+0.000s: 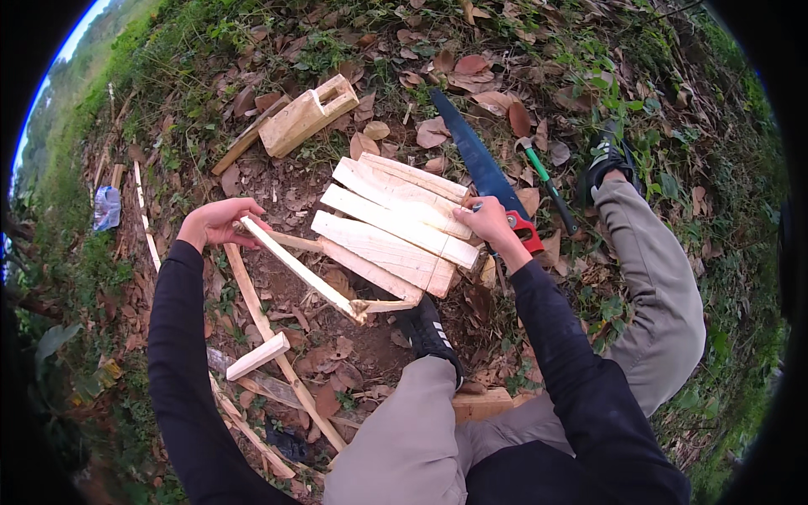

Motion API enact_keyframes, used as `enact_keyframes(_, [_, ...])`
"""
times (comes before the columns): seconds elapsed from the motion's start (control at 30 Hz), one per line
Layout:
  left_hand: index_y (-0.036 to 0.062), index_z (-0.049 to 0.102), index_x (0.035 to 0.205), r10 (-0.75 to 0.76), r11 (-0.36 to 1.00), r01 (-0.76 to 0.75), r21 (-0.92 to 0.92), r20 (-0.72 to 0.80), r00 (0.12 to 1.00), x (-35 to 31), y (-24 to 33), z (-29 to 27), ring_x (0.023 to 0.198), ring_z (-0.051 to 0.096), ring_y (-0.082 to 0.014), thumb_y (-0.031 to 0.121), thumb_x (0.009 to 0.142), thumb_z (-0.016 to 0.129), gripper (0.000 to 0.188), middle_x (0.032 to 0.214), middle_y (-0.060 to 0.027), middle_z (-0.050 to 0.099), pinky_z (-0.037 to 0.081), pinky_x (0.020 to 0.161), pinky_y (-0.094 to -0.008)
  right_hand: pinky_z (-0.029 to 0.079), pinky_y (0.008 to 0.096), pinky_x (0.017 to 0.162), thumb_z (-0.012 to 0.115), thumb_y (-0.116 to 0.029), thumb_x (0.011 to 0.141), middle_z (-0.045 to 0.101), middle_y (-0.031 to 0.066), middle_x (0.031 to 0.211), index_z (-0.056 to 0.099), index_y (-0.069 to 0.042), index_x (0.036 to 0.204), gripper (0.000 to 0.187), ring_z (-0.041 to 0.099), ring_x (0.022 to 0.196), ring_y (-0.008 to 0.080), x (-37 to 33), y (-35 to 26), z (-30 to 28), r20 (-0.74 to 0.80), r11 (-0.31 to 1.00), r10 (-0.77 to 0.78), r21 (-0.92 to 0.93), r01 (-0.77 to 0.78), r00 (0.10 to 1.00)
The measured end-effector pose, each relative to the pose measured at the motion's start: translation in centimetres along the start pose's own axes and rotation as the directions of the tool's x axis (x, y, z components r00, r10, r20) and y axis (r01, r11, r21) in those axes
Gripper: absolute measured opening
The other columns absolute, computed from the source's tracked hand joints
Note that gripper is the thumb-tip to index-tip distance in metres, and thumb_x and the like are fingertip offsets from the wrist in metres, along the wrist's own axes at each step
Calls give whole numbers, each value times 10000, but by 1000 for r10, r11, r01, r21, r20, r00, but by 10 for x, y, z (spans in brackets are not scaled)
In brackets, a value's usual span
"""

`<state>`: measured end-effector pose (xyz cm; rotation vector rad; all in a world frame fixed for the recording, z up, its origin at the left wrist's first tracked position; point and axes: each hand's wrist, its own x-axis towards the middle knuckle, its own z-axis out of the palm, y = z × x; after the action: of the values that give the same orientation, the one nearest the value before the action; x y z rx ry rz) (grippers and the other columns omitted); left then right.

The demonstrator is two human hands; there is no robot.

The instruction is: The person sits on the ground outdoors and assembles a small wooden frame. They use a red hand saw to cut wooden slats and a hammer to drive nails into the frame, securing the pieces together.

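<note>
A small wooden assembly of pale slats (383, 252), laid side by side with narrow gaps, is held tilted above the ground in front of me. From its left side juts a frame of thin wooden strips (300, 268). My left hand (225, 223) is closed round the frame's far left corner, its fingertips partly hidden. On the other side, my right hand (488, 220) grips the right end of the slats, fingers curled over the edge. Just beyond that hand lies a handsaw (480, 151) with a dark blade and red handle.
A hammer (549, 187) with a green and black handle lies right of the saw. A notched wood block (309, 115) sits at the far left. Long wooden strips (278, 341) and a short offcut (257, 356) lie on leafy ground. My shoe (431, 337) is under the assembly.
</note>
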<state>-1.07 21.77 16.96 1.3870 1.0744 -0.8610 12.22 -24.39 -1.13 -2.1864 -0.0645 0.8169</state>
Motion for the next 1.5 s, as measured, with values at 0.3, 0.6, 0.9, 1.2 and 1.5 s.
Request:
enact_keyframes(0.3, [-158,650,1109,78,947,-49,316,-79,994,-36,100,-2,708,716,-227,185,920,537,408,1054,-236,706,666,548,-325,546,330,750,827,-315,812,755,183,895,734,81,1064,478,721,788,216,-38,9,11,-97,982,4,188,14,995])
enact_keyframes(0.6, [-47,650,1010,462,833,-360,419,-170,870,29,163,41,877,758,-255,193,831,580,308,1151,-167,690,639,844,-331,543,351,673,826,-324,811,730,172,770,744,68,948,424,721,732,224,-56,9,28,-182,987,113,137,-89,977])
enact_keyframes(0.9, [0,608,1076,445,717,-235,656,-171,879,36,175,118,805,715,-218,307,940,515,348,1047,-152,707,639,782,-374,538,336,595,790,-415,820,700,136,721,709,37,963,480,692,613,200,-39,43,22,-167,999,22,-21,-26,986])
enact_keyframes(1.2, [13,604,1266,902,302,-927,223,-381,202,-16,25,262,1215,612,-290,61,874,725,413,1293,-167,592,513,1032,-415,441,257,493,671,-571,930,600,36,617,625,-1,706,614,564,497,94,-44,-122,-8,-55,840,-180,511,182,982])
enact_keyframes(1.5, [97,437,1480,795,503,-863,33,-410,448,79,-30,282,1171,635,-256,-57,818,712,732,1327,-127,590,562,958,-375,556,332,635,570,-561,995,645,186,941,551,55,1018,617,694,760,222,-16,-129,59,137,798,-364,556,232,921])
